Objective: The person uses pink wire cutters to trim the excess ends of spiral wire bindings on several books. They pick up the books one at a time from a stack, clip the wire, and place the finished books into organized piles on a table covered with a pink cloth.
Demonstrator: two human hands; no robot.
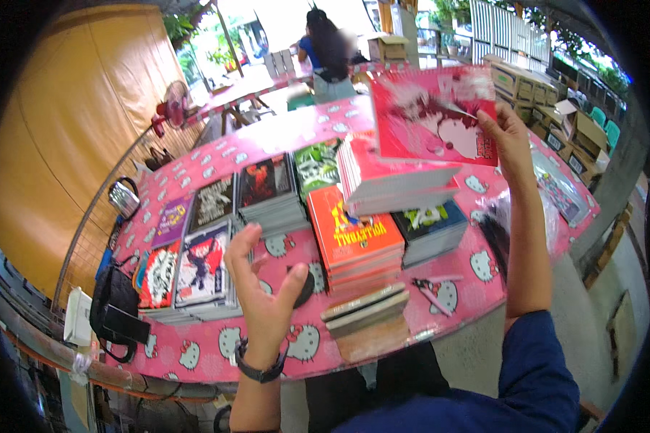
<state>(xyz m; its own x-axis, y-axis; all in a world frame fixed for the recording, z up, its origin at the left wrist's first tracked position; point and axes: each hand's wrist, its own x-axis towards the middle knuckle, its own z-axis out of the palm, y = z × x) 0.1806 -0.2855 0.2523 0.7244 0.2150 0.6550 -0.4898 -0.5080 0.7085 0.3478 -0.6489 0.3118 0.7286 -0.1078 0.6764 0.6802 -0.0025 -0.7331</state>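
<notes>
Raised over the table at the right, a pink and red notebook (426, 119) is pinched at its right edge by my right hand (508, 137). Beneath it rises a stack of pink notebooks (393, 191) with white page edges. My left hand (263, 296) hovers with thumb and fingers spread, holding nothing. Beside it are a stack of white notebooks with a dark figure (204, 263) and an orange notebook stack (355, 231). Dark blue notebooks with a green picture (433, 231) stand right of the orange ones. A round black object (307, 289) is partly hidden by my left thumb.
Pliers with pink handles (433, 296) and a wooden block (368, 325) lie by the near edge of the pink-covered table (209, 339). A black bag (115, 307), metal mug (124, 198) and fan (173, 108) are left. Beyond sits a person (325, 54); cardboard boxes (578, 133) stand right.
</notes>
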